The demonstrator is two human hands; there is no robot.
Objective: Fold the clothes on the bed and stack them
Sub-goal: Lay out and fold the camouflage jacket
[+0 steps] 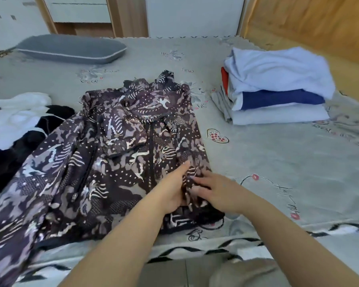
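A dark purple patterned jacket (116, 146) with a front zip lies spread on the bed, hood at the far end, one sleeve trailing off the near left edge. My left hand (172, 189) lies on its lower right part with the fingers stretched along the cloth. My right hand (214, 193) is beside it, fingers curled into a fold of the jacket's right edge. A stack of folded clothes (278, 85), light blue on top with dark blue, red, grey and white below, sits at the far right of the bed.
A loose heap of white and black clothes (19, 125) lies at the left. A grey pillow (71, 48) rests at the far left. The grey printed bedsheet (278, 162) covers the bed; a wooden headboard (311, 23) rises at the right. White cupboards stand behind.
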